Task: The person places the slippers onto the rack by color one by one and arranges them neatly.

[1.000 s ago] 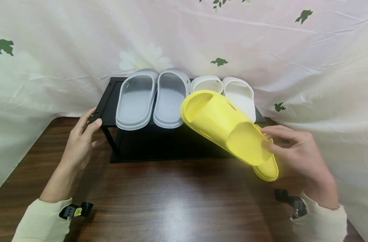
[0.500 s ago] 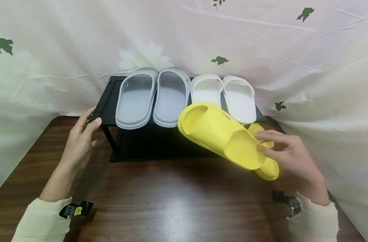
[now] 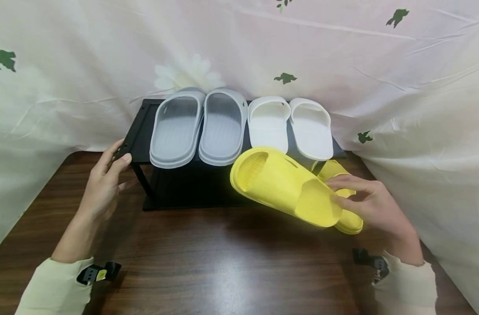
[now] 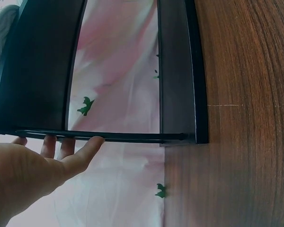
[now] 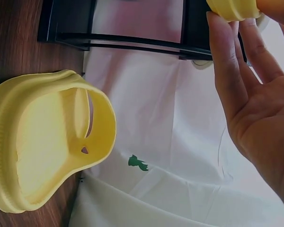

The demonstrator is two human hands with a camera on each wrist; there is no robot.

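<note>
Lower and nearer me than half a second ago, the yellow slipper (image 3: 276,179) has come down with my right hand (image 3: 365,203), baring more of the white pair (image 3: 312,133). Thumb and fingers pinch its heel, which, I judge, keeps the band and toe free. It is held above the table (image 3: 208,253), in front of the rack (image 3: 140,135); its long axis slants from heel, near right, to toe, which points left and slightly away, band up. Its mate (image 3: 348,222) lies just beyond that hand, partly hidden, its long axis running away from me and a little left. My left hand (image 3: 103,186) holds the rack's near corner, thumb over it, fingers against the end, probably to steady it. On top, the grey pair (image 3: 176,131) and the white pair sit side by side, heels toward me, likely to keep each pair together. Behind hangs the cloth (image 3: 239,48).
</note>
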